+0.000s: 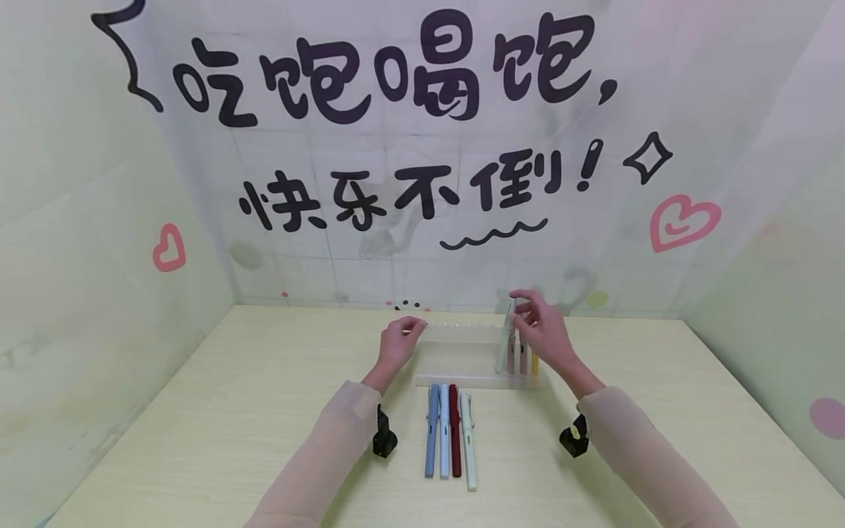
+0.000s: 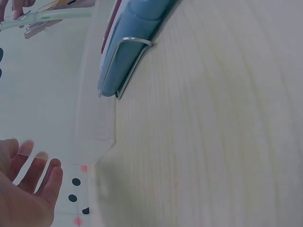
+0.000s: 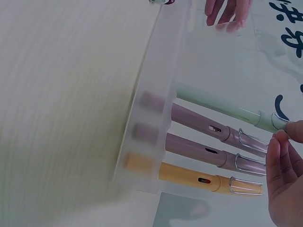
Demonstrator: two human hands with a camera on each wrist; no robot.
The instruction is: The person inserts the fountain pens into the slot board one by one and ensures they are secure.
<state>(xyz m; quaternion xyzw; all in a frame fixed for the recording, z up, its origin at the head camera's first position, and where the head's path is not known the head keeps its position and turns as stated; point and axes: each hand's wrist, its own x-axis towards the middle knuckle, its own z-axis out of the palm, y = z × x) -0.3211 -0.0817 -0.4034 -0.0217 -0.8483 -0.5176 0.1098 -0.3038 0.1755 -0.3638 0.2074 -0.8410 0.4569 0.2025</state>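
A clear plastic pen stand [image 1: 455, 381] stands on the table. My left hand [image 1: 400, 342] grips its upper left corner, with some fingertips seen through the clear panel in the left wrist view. My right hand [image 1: 543, 328] pinches the capped end of a pale green fountain pen [image 3: 218, 109], between thumb and fingers. That pen leans in the stand, its lower end at the front ledge. Beside it stand two mauve pens [image 3: 196, 119] [image 3: 194, 147] and a yellow pen [image 3: 187, 177], clips up. The ledge blurs their lower ends.
In front of the stand lie a blue pen [image 1: 432, 433], a light blue pen [image 1: 444, 433], a dark red pen [image 1: 455, 433] and a whitish-green pen [image 1: 469, 444], side by side. A printed curtain [image 1: 396, 279] hangs behind the table. Black wrist cameras [image 1: 383, 438] [image 1: 574, 438] hang below both wrists.
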